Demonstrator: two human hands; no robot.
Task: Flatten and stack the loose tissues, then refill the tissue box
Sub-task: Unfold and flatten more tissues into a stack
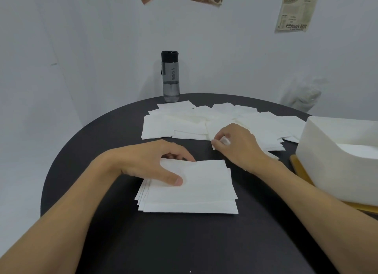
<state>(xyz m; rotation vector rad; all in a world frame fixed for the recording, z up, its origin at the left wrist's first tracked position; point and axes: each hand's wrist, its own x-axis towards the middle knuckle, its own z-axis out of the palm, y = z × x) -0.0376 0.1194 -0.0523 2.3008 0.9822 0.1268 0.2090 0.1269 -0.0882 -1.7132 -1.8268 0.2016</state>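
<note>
- Black round table point(102, 191) carries everything here, with the person's two bare forearms reaching in from the near edge.
- White stack of tissues point(196, 189) lies flat near the middle of the table, its sheets slightly fanned at the left edge.
- Left hand point(155, 163) grips the far left corner of that stack: the thumb point(177, 180) presses on the top sheet and the fingers curl behind the lifted edge.
- Loose tissues point(184, 122) lie spread in overlapping layers across the far half of the table, well apart from the stack.
- Right hand point(237, 144) rests at the near edge of the spread, fingers curled, pinching a single sheet point(226, 141) between thumb and fingertips.
- White tissue box point(335, 155) stands at the right edge of the table, just beside the spread, and sits on a wooden base point(300, 169).
- Grey water bottle point(170, 77) with a black cap stands upright at the far edge, behind the tissues.
- Paper clippings point(296, 9) hang on the white wall.
</note>
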